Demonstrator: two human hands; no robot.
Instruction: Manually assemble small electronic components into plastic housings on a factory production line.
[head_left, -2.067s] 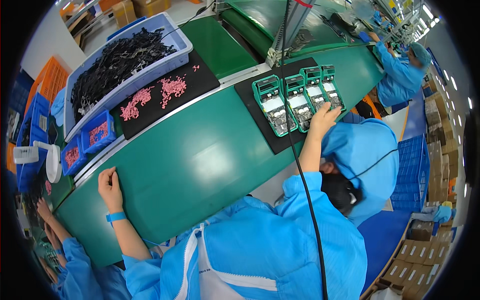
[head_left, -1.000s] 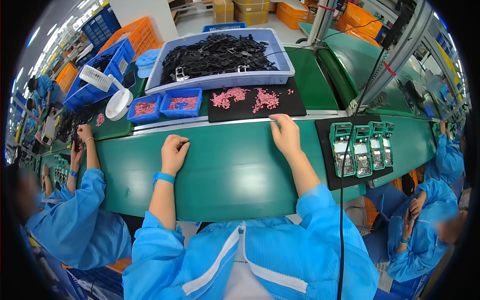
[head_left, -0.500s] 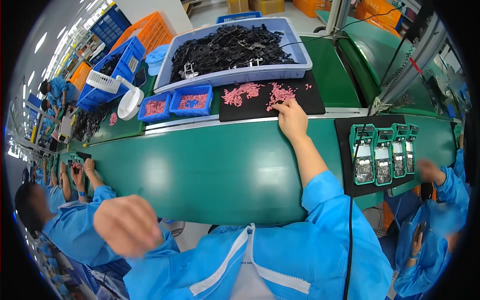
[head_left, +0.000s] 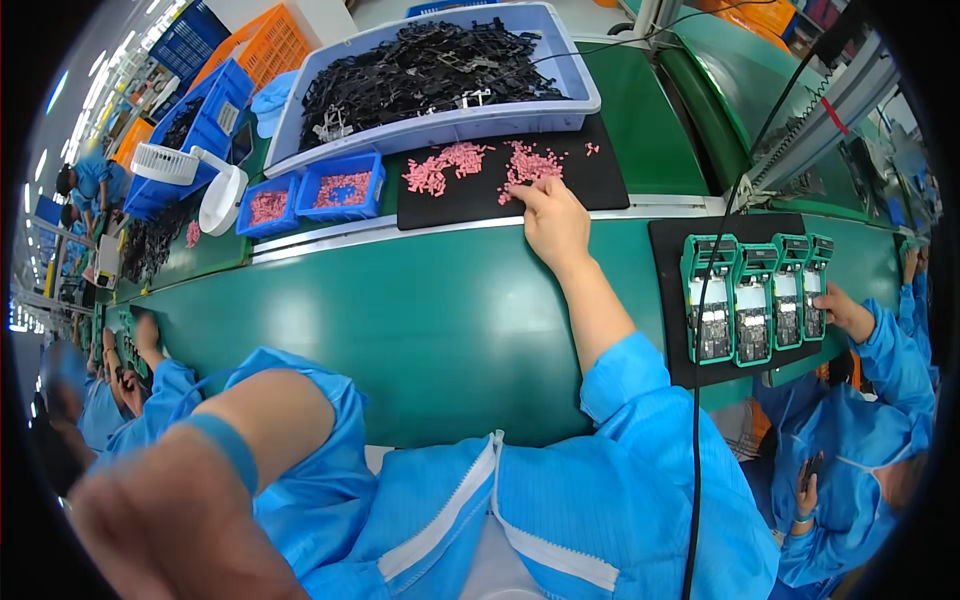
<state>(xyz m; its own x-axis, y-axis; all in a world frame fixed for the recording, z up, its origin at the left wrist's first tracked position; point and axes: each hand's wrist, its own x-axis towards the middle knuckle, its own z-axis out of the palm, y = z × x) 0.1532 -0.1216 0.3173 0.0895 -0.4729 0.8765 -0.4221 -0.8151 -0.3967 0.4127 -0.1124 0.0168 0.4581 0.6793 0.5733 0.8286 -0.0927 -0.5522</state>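
My right hand [head_left: 556,222] reaches over the near edge of a black mat [head_left: 610,180]. Its fingers are pinched together at the rim of a loose heap of small pink pieces [head_left: 530,162]; whatever is between the fingertips is hidden. A second heap of pink pieces [head_left: 440,168] lies to its left on the same mat. Raised close at the lower left, my left hand [head_left: 180,515] is smeared by motion, so its fingers cannot be made out. A blue band [head_left: 224,448] circles that wrist.
Behind the mat stands a large pale-blue tub [head_left: 520,118] full of black plastic parts [head_left: 430,75]. Two small blue bins [head_left: 376,190] hold pink pieces. Several green-framed devices [head_left: 708,335] lie on another mat at right, where a co-worker's hand [head_left: 842,305] touches one. A black cable [head_left: 695,450] hangs nearby.
My left hand has swung lower and nearer, its forearm now turned into view. My right hand stays by the pink heap. The co-worker's hand at right has reached the devices. The view has shifted slightly.
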